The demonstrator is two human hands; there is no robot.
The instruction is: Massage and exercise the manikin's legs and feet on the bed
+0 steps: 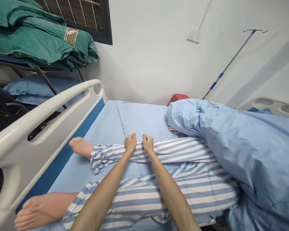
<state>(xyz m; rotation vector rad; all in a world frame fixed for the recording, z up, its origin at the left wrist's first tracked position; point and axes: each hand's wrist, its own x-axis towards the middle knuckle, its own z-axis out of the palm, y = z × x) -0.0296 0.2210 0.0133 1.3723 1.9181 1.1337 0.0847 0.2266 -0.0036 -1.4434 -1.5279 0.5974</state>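
Observation:
Both of my hands are balled into fists above the far leg of a figure in blue-and-white striped trousers [183,150]. My left hand [130,142] is over the lower part of that leg, and my right hand [148,142] is a little nearer the knee. A narrow gap separates the fists, thumb sides up, with nothing seen in them. Whether they press on the cloth I cannot tell. The figure's bare far foot [82,147] and near foot [43,208] look like a mannequin's. My forearms cross over the near leg.
A light blue quilt [255,144] covers the figure's upper body; fingers [174,130] show beneath it. The bed's cream end board [45,99] rises at left. Behind it, folded green cloth [43,45] lies on a rack. A drip pole [231,62] stands against the far wall.

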